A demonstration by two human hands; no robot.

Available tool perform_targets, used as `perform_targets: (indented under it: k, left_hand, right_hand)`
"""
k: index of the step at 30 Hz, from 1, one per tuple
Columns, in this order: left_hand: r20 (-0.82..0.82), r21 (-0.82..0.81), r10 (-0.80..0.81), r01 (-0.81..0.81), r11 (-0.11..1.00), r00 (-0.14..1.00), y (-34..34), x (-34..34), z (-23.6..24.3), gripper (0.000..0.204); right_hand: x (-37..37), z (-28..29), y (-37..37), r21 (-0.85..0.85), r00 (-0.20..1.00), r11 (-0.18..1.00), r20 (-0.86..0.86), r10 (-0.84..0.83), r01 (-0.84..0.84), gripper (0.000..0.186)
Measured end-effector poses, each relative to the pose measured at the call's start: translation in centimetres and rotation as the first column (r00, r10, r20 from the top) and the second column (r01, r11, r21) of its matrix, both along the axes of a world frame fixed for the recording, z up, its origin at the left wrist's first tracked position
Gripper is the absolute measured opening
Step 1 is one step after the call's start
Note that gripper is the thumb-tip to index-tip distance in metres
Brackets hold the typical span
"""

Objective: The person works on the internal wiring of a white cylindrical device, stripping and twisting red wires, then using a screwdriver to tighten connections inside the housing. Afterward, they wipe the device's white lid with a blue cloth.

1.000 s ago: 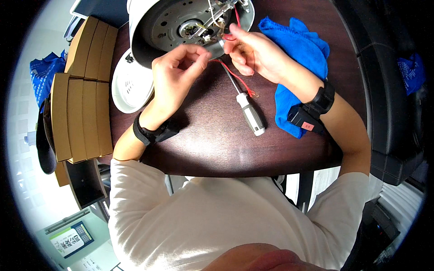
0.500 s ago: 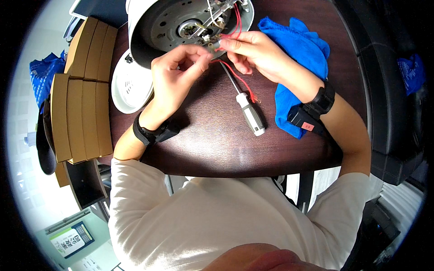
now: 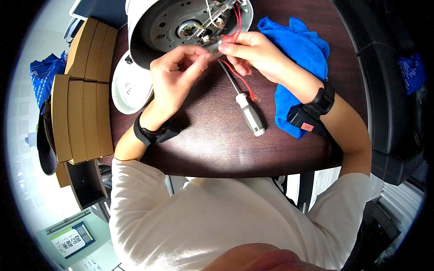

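Observation:
Both my hands meet at the open underside of a round appliance with a white housing (image 3: pixel 137 31), possibly a rice cooker. My left hand (image 3: pixel 174 77) is closed in a pinch at a loose red wire (image 3: pixel 238 75), whose frayed end trails right over the table. My right hand (image 3: pixel 255 52) pinches red wires (image 3: pixel 239 22) that come out of the appliance. The fingertips are close together, and the exact spot between them is partly hidden. Below them lies a grey and white screwdriver (image 3: pixel 251 116), its shaft toward the appliance.
A white oval cover (image 3: pixel 131 92) lies left of the appliance. To the right, a crumpled blue cloth (image 3: pixel 296 47) reaches under my right forearm. Stacked cardboard boxes (image 3: pixel 83 117) stand along the left edge of the dark wooden table (image 3: pixel 203 153). A black padded seat (image 3: pixel 384 90) borders its right side.
My right fingers have shifted very slightly against the wires. My left hand and the things on the table look much the same.

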State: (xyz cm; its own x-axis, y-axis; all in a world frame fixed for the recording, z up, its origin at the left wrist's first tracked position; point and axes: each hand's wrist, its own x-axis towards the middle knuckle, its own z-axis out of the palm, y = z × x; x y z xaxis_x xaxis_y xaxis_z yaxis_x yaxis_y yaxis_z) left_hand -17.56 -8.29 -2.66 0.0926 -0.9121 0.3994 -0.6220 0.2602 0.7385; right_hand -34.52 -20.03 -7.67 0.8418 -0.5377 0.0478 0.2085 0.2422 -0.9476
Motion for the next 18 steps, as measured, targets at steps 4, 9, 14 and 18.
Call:
perform_targets:
  k: [4, 9, 14, 18]
  left_hand:
    - [-0.063, 0.061, 0.038, -0.035, 0.998, 0.997, -0.06, -0.12, -0.04, 0.011]
    - [-0.133, 0.056, 0.048, -0.041, 0.998, 0.99, -0.32, -0.15, -0.31, 0.01]
    - [-0.019, 0.084, 0.078, -0.076, 0.994, 0.997, -0.53, 0.32, -0.75, 0.01]
    - [-0.063, 0.074, 0.047, -0.042, 0.996, 0.997, -0.53, -0.01, -0.59, 0.011]
  right_hand:
    - [0.03, -0.45, -0.13, -0.031, 1.0, 0.999, 0.019, 0.011, -0.01, 0.021]
    - [-0.19, 0.05, -0.08, -0.047, 0.999, 0.998, 0.004, 0.033, -0.033, 0.027]
    - [-0.1, 0.29, 0.13, 0.035, 0.998, 0.998, 0.029, 0.046, -0.047, 0.031]
    - [0.31, -0.28, 0.21, 0.043, 0.994, 0.998, 0.106, 0.032, -0.037, 0.028]
